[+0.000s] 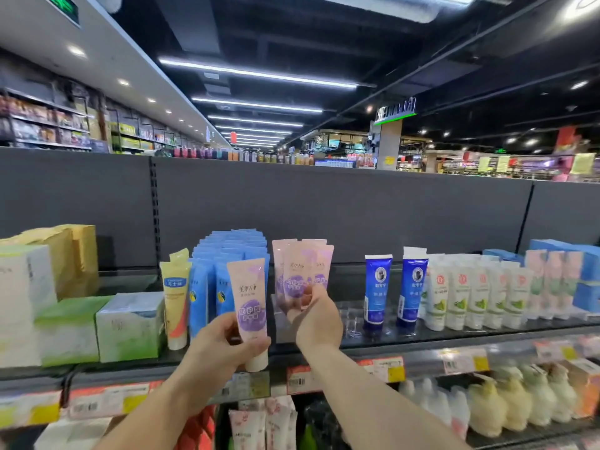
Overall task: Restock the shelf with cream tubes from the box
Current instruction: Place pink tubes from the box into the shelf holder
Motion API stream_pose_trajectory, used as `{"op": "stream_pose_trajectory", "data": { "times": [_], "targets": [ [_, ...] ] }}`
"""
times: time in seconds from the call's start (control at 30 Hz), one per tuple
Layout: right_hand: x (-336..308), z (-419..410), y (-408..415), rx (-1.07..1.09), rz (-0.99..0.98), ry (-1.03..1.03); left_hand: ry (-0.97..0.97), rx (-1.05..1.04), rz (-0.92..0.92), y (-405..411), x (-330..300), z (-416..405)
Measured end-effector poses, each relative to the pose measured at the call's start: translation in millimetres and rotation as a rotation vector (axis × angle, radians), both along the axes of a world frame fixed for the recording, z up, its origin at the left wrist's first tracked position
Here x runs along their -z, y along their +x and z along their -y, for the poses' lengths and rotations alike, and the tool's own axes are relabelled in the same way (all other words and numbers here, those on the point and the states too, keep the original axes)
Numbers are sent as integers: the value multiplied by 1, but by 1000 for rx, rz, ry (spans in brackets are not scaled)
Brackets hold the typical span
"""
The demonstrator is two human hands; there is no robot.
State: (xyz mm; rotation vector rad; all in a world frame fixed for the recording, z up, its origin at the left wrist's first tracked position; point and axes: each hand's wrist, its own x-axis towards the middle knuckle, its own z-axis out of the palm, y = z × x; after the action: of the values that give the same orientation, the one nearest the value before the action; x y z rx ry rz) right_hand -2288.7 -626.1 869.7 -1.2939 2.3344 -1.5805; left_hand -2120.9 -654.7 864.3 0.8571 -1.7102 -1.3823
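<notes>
So the left hand (224, 342) has its fingers and thumb curled round a pink cream tube (248, 306) with a purple circle on the front, held upright with the white cap down, in front of the shelf edge and not on the shelf yet; the right hand (316, 319) is further in, fingers wrapped round the lower part of another pink tube (296, 280) of the same kind, which stands at the front of a small cluster of matching pink tubes (319, 264) already on the top shelf (454, 332); can't tell if that tube's cap is touching the shelf or is just off it, the hand covers that bit. Right behind the left hand's tube there's a packed row of light blue tubes (227, 251) running back toward the grey back panel (357, 206), and just left of those one yellow tube (177, 300) with a blue label; further left, green and white boxes (130, 326) and some tan paper-wrapped packs (68, 254). To the right of the pink cluster there's a bare stretch with clear plastic dividers (349, 319), then two dark blue tubes (378, 290) standing side by side, then a tight row of white tubes (477, 300) with green on the front, then pinkish tubes (548, 280) and blue boxes (581, 264) at the far end; price tags (383, 368) in red and yellow run along the shelf's front edge, and the shelf below (519, 433) has pale bottles and more pinkish tubes; no box of stock in view.
</notes>
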Motion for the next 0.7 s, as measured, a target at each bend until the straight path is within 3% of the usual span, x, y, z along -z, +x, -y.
{"op": "stream_pose_trajectory", "data": {
  "times": [0.13,0.27,0.33,0.7],
  "targets": [
    [-5,2,-1,-15,9,33,-3,-6,22,0,1,-2],
    [-6,7,-2,-80,150,19,17,8,24,-1,0,-4],
    [-6,7,-1,-48,53,124,18,9,23,-1,1,-5],
    [-3,0,-4,81,-137,278,6,7,83,-4,3,-8]
  ]
}}
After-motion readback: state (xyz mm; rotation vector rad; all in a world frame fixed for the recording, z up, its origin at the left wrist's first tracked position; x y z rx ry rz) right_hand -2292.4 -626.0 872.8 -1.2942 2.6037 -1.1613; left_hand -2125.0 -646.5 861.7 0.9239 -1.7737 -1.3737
